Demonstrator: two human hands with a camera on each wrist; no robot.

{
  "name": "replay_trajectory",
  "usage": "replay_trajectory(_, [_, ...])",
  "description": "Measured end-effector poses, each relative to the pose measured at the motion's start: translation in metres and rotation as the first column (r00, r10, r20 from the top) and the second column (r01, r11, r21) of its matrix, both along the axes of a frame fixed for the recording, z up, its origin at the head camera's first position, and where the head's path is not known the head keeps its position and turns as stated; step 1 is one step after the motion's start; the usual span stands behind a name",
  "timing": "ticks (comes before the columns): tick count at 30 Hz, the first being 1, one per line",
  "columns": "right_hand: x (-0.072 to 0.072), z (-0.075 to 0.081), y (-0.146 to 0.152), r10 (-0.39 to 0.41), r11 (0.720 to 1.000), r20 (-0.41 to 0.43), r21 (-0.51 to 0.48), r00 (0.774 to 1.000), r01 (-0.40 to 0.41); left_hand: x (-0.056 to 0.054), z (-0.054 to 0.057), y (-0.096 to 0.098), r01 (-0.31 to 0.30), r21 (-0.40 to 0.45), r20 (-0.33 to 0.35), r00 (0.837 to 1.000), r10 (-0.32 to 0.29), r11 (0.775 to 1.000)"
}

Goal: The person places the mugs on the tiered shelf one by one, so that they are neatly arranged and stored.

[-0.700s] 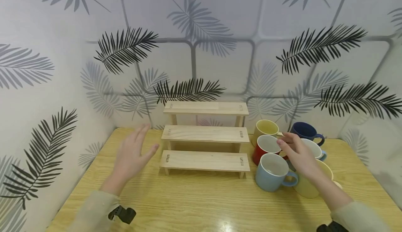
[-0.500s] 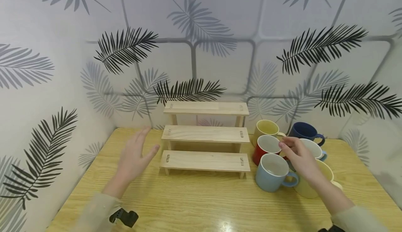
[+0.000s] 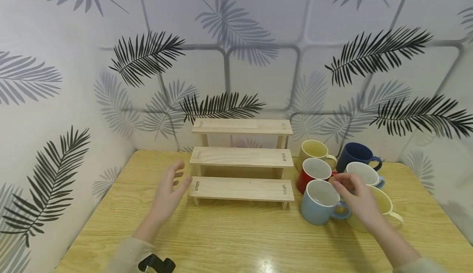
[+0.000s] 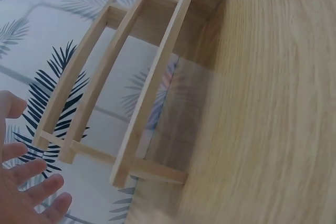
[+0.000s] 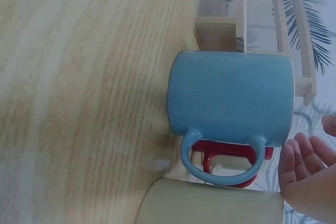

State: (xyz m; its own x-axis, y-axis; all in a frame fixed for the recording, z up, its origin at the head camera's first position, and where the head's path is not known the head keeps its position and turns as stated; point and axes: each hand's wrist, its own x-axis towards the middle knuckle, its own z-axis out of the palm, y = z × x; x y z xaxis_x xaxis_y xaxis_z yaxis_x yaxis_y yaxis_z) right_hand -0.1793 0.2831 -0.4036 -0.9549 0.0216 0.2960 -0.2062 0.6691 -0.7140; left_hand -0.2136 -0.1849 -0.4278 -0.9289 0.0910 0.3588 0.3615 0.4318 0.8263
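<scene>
My right hand hovers among a cluster of mugs, its fingers loosely bent and gripping nothing. Its fingertips are close by the light blue mug and the handle of the red mug. In the right wrist view, the fingers sit near the light blue mug's rim, above its handle. A large pale yellow mug is partly hidden under the hand. My left hand is held in the air left of a three-tier wooden stand, fingers relaxed and holding nothing.
Behind stand a yellow mug, a dark blue mug and a mug with white inside and a light blue handle. The wooden table meets a leaf-patterned wall behind the stand.
My right hand has come down and slightly nearer, from over the red mug toward the handles. My left hand has moved lower and right, closer to the stand. The mugs stay put.
</scene>
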Motion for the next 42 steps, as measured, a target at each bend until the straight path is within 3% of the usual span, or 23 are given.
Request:
replay_trajectory(8, [0.009, -0.005, 0.000, -0.019, 0.999, 0.043, 0.037, 0.999, 0.018, 0.007, -0.022, 0.003, -0.027, 0.109, 0.091, 0.996, 0.017, 0.994])
replay_trajectory(17, [0.023, -0.012, -0.003, -0.036, 0.999, 0.087, 0.030, 0.996, 0.034, 0.011, -0.037, 0.008, -0.083, 0.199, 0.181, 0.982, 0.047, 0.976])
replay_trajectory(29, [0.033, -0.027, -0.008, -0.064, 0.985, -0.100, 0.153, 0.993, 0.079, 0.009, -0.049, 0.015, -0.118, 0.223, 0.230, 0.971, 0.066, 0.968])
replay_trajectory(37, [0.031, -0.039, -0.010, -0.020, 0.958, -0.281, 0.269, 0.959, 0.099, 0.009, -0.055, 0.018, -0.132, 0.233, 0.254, 0.965, 0.071, 0.963])
replay_trajectory(42, [0.030, -0.044, -0.010, -0.011, 0.950, -0.317, 0.292, 0.948, 0.109, 0.007, -0.061, 0.022, -0.169, 0.230, 0.268, 0.958, 0.104, 0.958])
